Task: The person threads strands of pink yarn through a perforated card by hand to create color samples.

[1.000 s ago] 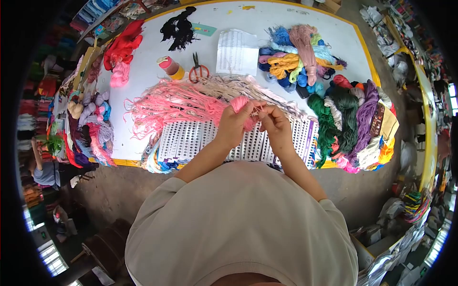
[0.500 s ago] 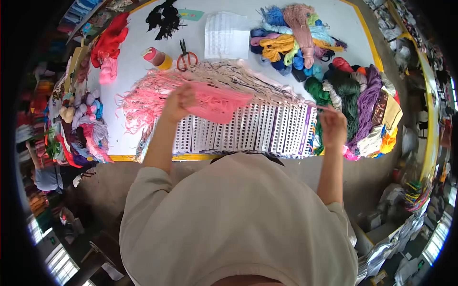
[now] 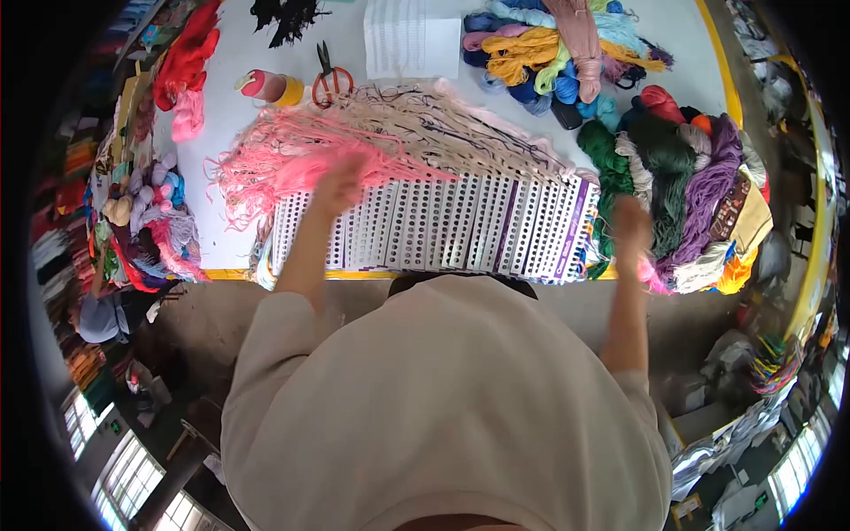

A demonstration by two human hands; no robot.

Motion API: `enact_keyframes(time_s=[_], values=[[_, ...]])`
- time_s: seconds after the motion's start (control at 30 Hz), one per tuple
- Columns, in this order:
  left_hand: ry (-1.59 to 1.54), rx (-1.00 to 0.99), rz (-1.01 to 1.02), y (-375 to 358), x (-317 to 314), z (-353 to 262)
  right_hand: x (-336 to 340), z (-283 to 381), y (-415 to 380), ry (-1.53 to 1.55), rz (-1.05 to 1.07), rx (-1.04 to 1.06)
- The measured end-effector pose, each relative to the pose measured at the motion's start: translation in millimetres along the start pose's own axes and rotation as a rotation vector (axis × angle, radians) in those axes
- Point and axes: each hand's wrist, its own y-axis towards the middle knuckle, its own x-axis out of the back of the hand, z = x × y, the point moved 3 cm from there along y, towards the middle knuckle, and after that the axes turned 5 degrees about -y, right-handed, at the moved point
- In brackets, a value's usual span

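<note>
My left hand (image 3: 339, 188) is closed at the near edge of a loose bundle of pink yarn (image 3: 305, 164); its fingers are partly blurred. Under it lies a row of white cards (image 3: 425, 221) punched with round holes, a few with purple strips. Pale beige and dark threads (image 3: 469, 133) fan out from the far ends of the cards. My right hand (image 3: 631, 228) is off the right end of the row, over the dark green skein (image 3: 606, 168). Motion smears its fingers, so any thread in them cannot be made out.
Red-handled scissors (image 3: 331, 86) and a pink-and-yellow spool (image 3: 273, 87) lie beyond the threads, near a printed sheet (image 3: 412, 40). Skeins of many colours, such as purple (image 3: 713, 195) and yellow (image 3: 522, 55), are heaped on the right. Red yarn (image 3: 188, 57) hangs at left.
The pink yarn, stretched rightward over the cards before, now lies lower and further back on the threads. My right hand has moved slightly right and toward me. The view has shifted.
</note>
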Motion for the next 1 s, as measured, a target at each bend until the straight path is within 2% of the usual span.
enact_keyframes(time_s=[0.03,0.07,0.1,0.17,0.2,0.27,0.3,0.37,0.4,0.47,0.57,0.6,0.67,0.7,0.77,0.8,0.83,0.9,0.97,1.0], values=[[0.15,0.111,0.075,7,-42,31,-53,35,0,0.073,0.223,-0.071],[0.186,0.246,0.164,-2,-85,47,-53,115,3,0.364,0.356,-0.017],[0.218,0.338,0.233,14,-104,72,-89,137,3,0.483,0.46,-0.083],[0.632,0.169,0.182,61,-113,136,-127,171,8,0.544,0.576,-0.047],[0.637,0.176,0.173,59,-126,142,-137,183,11,0.503,0.58,0.036],[0.932,-0.041,0.074,43,-151,129,-155,190,19,0.456,0.593,0.167],[0.94,-0.035,0.071,38,-156,123,-159,190,21,0.464,0.596,0.162],[0.646,0.117,0.041,28,-161,118,-163,190,24,0.455,0.693,0.105],[0.646,0.122,0.036,28,-160,119,-158,191,25,0.503,0.769,0.06],[0.481,0.137,0.208,27,-164,119,-158,191,26,0.553,0.806,-0.001],[0.54,0.143,0.25,59,-147,149,-162,188,29,0.626,0.859,-0.082],[0.54,0.144,0.25,49,-156,137,-165,186,28,0.65,0.885,-0.098],[0.89,-0.046,0.057,28,-166,110,-170,182,28,0.643,0.884,-0.094],[0.894,-0.044,0.055,26,-161,107,-173,180,27,0.638,0.882,-0.091],[0.359,0.053,0.075,25,-144,96,-178,176,26,0.648,0.859,-0.075],[0.207,0.118,0.172,23,-141,95,-180,175,25,0.65,0.843,-0.056],[0.21,0.118,0.166,22,-139,96,-183,173,24,0.655,0.848,-0.056],[-0.122,0.436,0.273,7,-158,98,-179,178,26,0.66,0.879,-0.081],[-0.167,0.45,0.345,0,-173,100,-162,184,29,0.666,0.905,-0.11],[0.17,0.46,0.323,2,-176,104,-153,190,30,0.897,0.928,-0.167]])
